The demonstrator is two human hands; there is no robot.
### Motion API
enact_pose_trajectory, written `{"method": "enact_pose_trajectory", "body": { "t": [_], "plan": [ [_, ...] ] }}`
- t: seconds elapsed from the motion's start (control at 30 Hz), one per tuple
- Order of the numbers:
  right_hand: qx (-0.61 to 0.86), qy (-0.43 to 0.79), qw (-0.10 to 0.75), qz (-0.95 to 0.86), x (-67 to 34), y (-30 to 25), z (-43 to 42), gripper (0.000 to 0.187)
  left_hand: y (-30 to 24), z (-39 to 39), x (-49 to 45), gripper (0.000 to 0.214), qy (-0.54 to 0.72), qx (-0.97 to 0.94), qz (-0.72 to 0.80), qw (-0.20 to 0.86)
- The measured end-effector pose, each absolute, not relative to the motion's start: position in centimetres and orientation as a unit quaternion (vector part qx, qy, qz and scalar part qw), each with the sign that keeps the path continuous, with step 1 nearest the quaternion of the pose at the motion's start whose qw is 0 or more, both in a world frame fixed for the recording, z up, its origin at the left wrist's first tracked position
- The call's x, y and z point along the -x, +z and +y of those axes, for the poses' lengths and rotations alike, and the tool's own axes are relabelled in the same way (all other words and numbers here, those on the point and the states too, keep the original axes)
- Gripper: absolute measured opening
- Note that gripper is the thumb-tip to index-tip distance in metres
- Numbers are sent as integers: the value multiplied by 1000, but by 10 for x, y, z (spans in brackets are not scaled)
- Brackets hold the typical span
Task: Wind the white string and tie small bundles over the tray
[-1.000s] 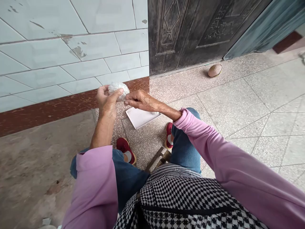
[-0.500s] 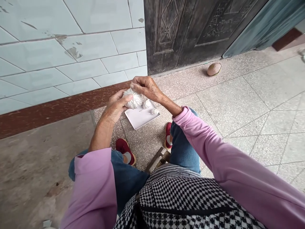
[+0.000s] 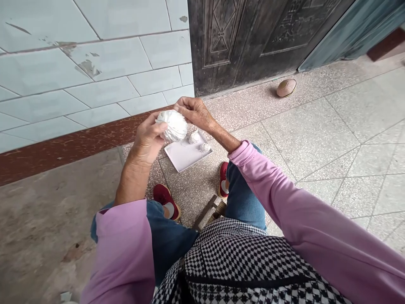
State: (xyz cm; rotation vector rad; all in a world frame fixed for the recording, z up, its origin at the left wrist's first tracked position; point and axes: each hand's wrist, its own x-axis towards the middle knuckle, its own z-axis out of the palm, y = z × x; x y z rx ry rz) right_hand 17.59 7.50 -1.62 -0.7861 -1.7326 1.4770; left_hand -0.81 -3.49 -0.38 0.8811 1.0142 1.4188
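Note:
My left hand (image 3: 147, 141) is closed around a fluffy white ball (image 3: 172, 125) of frilled material, held up in front of me. My right hand (image 3: 194, 113) pinches at the ball's upper right side with thumb and fingers together. Below the hands a white flat tray (image 3: 183, 157) lies on the floor. On it sit a small white spool of thread (image 3: 205, 147) and another small white bundle (image 3: 193, 137).
I sit low, knees apart, red shoes (image 3: 166, 198) on speckled floor tiles. A pale tiled wall (image 3: 95, 76) with a dark red skirting is at the left. A dark carved door (image 3: 253, 38) stands ahead, with a round tan object (image 3: 286, 88) at its foot.
The hands dropped from beside the wall down toward the tray, then rose slightly. My right hand went from pulling sideways to pinching the ball's top. The ball has turned in my left hand.

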Motion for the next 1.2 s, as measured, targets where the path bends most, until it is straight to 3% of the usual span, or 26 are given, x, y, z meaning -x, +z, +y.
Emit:
{"method": "enact_pose_trajectory", "body": {
  "t": [0.17,0.3,0.53,0.67,0.8,0.97,1.2],
  "plan": [
    [320,555,328,-694,-166,-20,61,42,5,-33,2,57,684,-300,383,543],
    [320,502,245,-765,-164,-13,45,44,5,-30,6,60,723,-258,392,506],
    [247,460,203,-828,-169,-8,28,38,-12,-25,34,75,687,-292,499,440],
    [221,487,227,-814,-174,-3,32,40,-19,-23,41,90,637,-336,558,414],
    [212,534,277,-770,-177,-4,48,56,-10,-30,31,84,588,-371,577,429],
    [186,563,319,-739,-187,-7,66,69,3,-45,22,79,495,-400,566,524],
    [196,563,334,-730,-182,-15,66,67,3,-52,21,82,501,-412,495,578]
  ]
}}
